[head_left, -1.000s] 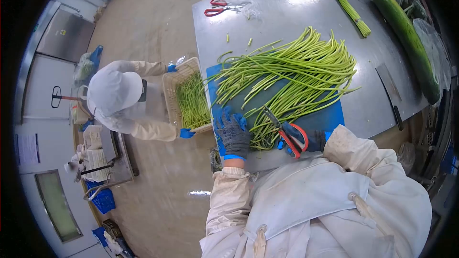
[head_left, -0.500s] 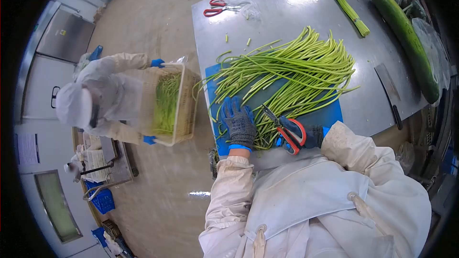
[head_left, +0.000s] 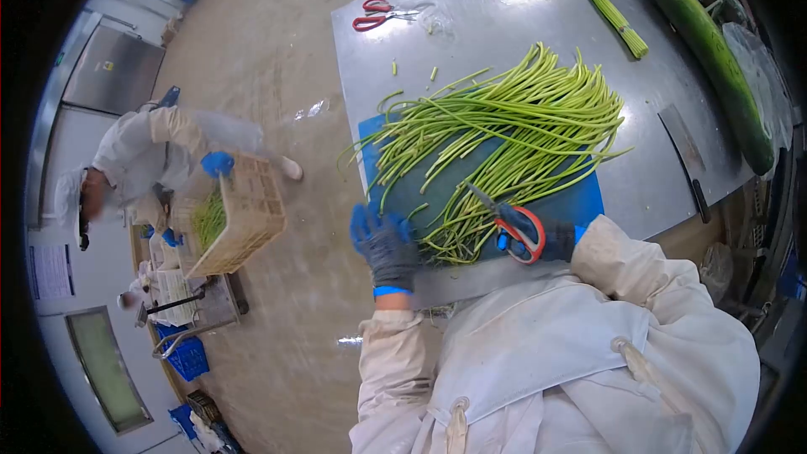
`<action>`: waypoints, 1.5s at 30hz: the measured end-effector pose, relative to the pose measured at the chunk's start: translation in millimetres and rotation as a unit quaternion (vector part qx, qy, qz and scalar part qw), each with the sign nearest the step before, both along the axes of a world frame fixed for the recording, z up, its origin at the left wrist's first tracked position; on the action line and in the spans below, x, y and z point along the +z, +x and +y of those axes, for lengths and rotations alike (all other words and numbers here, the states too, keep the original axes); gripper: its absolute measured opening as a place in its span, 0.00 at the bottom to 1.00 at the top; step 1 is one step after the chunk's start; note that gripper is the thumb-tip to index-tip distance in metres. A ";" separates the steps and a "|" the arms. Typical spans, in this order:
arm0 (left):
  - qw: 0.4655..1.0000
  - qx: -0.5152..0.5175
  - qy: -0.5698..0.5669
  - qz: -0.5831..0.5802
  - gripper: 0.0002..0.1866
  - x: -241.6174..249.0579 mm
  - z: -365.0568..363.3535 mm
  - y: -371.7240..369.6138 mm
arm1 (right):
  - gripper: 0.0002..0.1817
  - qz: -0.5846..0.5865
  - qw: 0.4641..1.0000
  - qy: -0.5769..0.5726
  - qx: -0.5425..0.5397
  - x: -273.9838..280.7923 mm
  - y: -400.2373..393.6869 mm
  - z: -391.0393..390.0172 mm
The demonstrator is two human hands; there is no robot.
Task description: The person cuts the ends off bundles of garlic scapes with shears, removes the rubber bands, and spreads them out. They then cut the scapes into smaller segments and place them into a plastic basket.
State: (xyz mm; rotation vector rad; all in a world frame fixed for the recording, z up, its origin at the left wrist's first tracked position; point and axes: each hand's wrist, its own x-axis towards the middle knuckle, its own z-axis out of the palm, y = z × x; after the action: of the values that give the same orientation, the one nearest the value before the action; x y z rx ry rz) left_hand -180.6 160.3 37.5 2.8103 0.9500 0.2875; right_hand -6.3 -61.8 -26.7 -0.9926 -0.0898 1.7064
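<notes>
My left hand (head_left: 385,245), in a blue and grey glove, is at the left edge of the blue cutting board (head_left: 591,193), its fingers apart and nothing visible in them. Red-handled scissors (head_left: 485,201) are in my gloved right hand (head_left: 551,239), blades slightly parted and pointing up-left over the stems. Long thin green stems that look like garlic scapes (head_left: 521,118) lie in a loose heap across the board and onto the metal table (head_left: 471,17). A few short cut pieces lie by the heap.
Another pair of red scissors (head_left: 380,15) lies at the table's far left. Further right are a tied bundle of stems (head_left: 609,13), a cleaver (head_left: 683,147) and a large green gourd (head_left: 714,67). On the left, a co-worker (head_left: 139,151) holds a cream crate (head_left: 252,219) over a cart.
My left hand has moved left and slightly down, off the stems. My right hand has shifted slightly right with the scissors. The co-worker has carried the crate left, toward the cart, and tilted it.
</notes>
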 end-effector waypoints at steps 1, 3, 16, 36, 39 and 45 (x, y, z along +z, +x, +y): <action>1.000 0.000 -0.001 0.001 0.17 0.5 6.6 -10.9 | 0.23 0.021 1.000 0.015 -0.009 19.7 2.6 -5.2; 0.997 0.038 0.063 -0.033 0.11 4.8 13.6 -23.9 | 0.27 -0.003 0.999 0.039 -0.011 42.3 6.7 -13.2; 0.992 -0.113 -0.044 -0.018 0.11 -15.7 -4.7 22.1 | 0.32 -0.051 0.995 0.031 -0.074 62.1 5.0 -24.7; 0.986 -0.146 -0.040 -0.069 0.13 -2.2 -28.7 18.6 | 0.29 -0.020 0.991 -0.038 0.129 54.9 -5.8 -8.6; 0.984 -0.152 -0.075 -0.050 0.12 -9.7 -29.8 23.9 | 0.34 -0.073 0.986 -0.096 0.120 61.8 -9.5 10.5; 0.984 -0.148 -0.083 -0.053 0.12 -14.9 -28.8 29.9 | 0.33 0.003 0.979 -0.057 0.198 61.2 -0.1 -3.4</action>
State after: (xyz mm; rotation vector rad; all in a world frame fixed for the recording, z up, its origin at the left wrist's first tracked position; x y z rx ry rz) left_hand -150.7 131.6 22.6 2.7002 0.4983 0.2981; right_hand -6.3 -65.2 34.4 -1.1080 -0.1976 2.0968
